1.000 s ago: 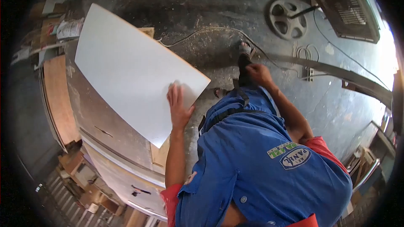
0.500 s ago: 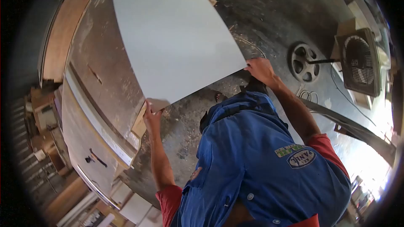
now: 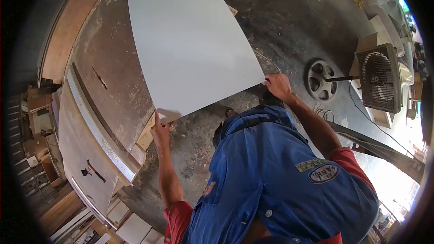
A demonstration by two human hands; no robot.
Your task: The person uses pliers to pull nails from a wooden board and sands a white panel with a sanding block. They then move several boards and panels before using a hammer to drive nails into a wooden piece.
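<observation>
A large white sheet [image 3: 194,45] stretches away from me, its near edge level with my waist. My left hand [image 3: 160,132] pinches its near left corner, with the thumb showing at the edge. At the near right corner my right hand [image 3: 278,86] grips the sheet, fingers wrapped around the edge. Part of the sheet's left side overlaps a worn brown worktop [image 3: 115,63]. Whatever supports the sheet from below is mostly hidden.
On the left, a long white strip [image 3: 97,124] lies along the worktop, and a hammer-like tool [image 3: 95,171] rests on a pale board. A standing fan [image 3: 377,79] with a round base [image 3: 322,79] is at right. Cardboard boxes [image 3: 368,40] stand behind it.
The view has shifted slightly, so the fan and worktop sit a little differently in frame. Both hands keep hold of the sheet's near corners.
</observation>
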